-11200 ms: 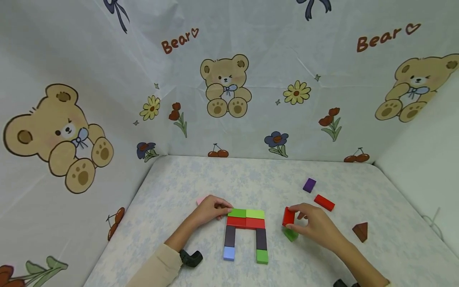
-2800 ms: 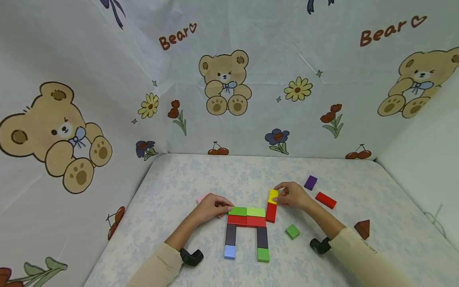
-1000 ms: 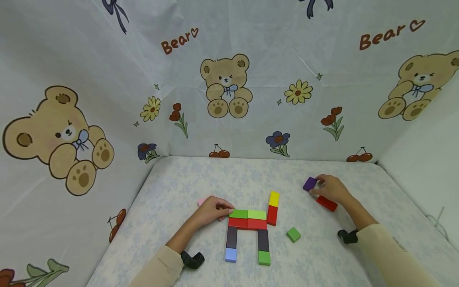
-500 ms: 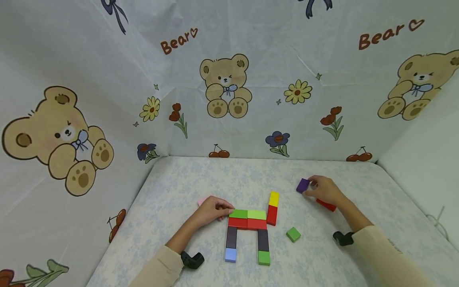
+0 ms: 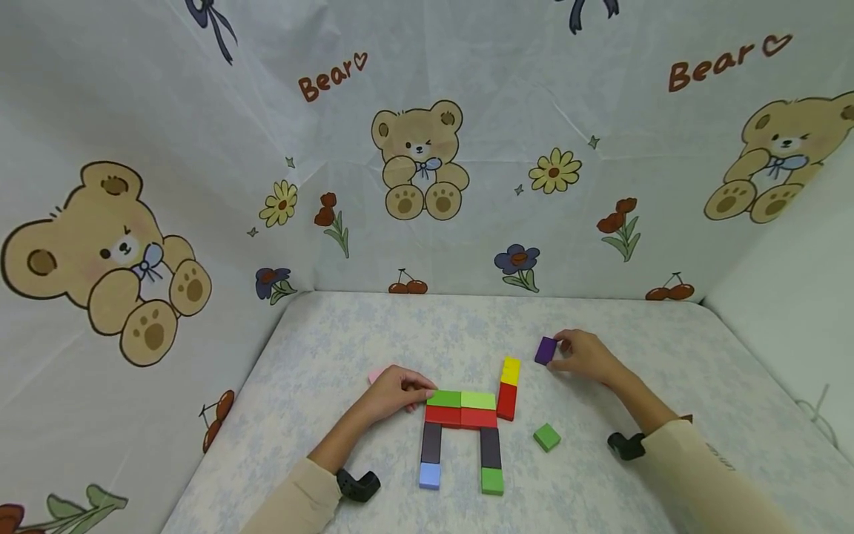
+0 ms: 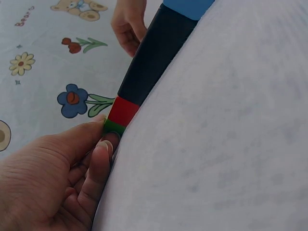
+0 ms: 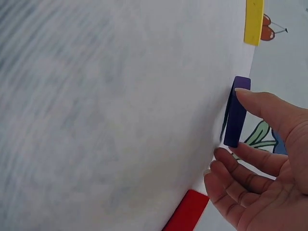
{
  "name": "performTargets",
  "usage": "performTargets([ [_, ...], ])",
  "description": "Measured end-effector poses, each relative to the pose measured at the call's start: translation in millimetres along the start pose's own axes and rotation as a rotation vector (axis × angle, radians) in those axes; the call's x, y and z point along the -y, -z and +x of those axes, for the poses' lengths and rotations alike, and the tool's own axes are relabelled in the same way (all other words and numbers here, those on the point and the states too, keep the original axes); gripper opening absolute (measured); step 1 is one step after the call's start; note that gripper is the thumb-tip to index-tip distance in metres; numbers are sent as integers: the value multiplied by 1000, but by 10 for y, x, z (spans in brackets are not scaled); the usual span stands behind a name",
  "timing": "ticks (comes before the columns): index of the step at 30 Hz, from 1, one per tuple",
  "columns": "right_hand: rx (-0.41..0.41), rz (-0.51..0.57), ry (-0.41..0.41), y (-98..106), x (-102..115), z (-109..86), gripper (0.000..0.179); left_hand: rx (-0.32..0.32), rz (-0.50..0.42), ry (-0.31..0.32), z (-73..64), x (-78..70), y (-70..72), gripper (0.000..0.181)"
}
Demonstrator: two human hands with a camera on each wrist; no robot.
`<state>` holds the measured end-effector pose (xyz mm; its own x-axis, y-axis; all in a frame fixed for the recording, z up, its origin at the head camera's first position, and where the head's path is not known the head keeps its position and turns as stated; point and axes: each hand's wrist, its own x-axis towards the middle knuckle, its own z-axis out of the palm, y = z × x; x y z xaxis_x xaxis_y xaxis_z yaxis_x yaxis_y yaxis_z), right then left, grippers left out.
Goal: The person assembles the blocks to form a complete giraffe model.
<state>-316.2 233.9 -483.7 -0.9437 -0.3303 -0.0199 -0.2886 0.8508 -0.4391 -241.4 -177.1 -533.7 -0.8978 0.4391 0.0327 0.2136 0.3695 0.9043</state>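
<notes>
In the head view my right hand [image 5: 588, 357] pinches a purple block [image 5: 545, 351] by its ends between thumb and fingers. The right wrist view has this purple block [image 7: 238, 111] tilted, with a dark gap along one side. My left hand [image 5: 396, 391] pinches the outer end of a green block [image 5: 443, 399] at the top left of a flat block figure. A light green block [image 5: 477, 400] lies beside it, above two red blocks [image 5: 460, 417] and two dark legs [image 5: 431, 443]. A yellow block [image 5: 510, 371] tops a red block [image 5: 507, 401] at the figure's right.
A loose green block [image 5: 547, 437] lies right of the figure. A pink piece [image 5: 376, 374] is partly behind my left hand. A red block [image 7: 186, 211] shows low in the right wrist view. A brown piece [image 5: 686, 418] peeks out behind my right sleeve.
My right hand, which was placing the yellow block earlier, has taken the purple block and carried it left, towards the yellow block. My left hand has stayed at the green block.
</notes>
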Motion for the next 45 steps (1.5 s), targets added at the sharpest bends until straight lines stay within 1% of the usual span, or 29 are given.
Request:
performTargets([
  [4, 26, 0, 30, -23, 70, 32, 61, 1, -6, -8, 2, 10, 5, 13],
  [7, 65, 37, 31, -16, 103, 53, 67, 1, -6, -15, 5, 16, 8, 13],
  [11, 102, 131, -29, 6, 103, 65, 70, 2, -9, -12, 0, 20, 3, 13],
  [13, 109, 199, -56, 4, 92, 63, 67, 2, -12, -9, -5, 20, -2, 13],
  [18, 139, 418, -174, -66, 77, 67, 64, 8, -20, -15, -10, 19, -10, 13],
  [20, 137, 479, -224, -104, 89, 83, 63, 8, -17, -19, -7, 19, -10, 13],
  [21, 132, 492, -236, -120, 100, 92, 63, 7, -13, -21, -6, 19, -8, 13],
  [23, 112, 504, -257, -144, 128, 109, 62, 4, -6, -21, -4, 21, -6, 13],
  [26, 92, 495, -255, -167, 174, 131, 61, 0, 6, -16, -4, 23, -2, 13],
  [30, 82, 468, -259, -206, 219, 169, 61, -3, 9, -8, 0, 44, -8, 12],
  [34, 64, 437, -281, -233, 250, 210, 60, -8, -2, -8, -1, 48, -17, 12],
  [38, 54, 411, -282, -234, 280, 235, 59, -7, -17, -9, -2, 45, -22, 12],
  [45, 65, 393, -271, -220, 319, 274, 57, -2, 0, -7, -5, 24, -8, 13],
])
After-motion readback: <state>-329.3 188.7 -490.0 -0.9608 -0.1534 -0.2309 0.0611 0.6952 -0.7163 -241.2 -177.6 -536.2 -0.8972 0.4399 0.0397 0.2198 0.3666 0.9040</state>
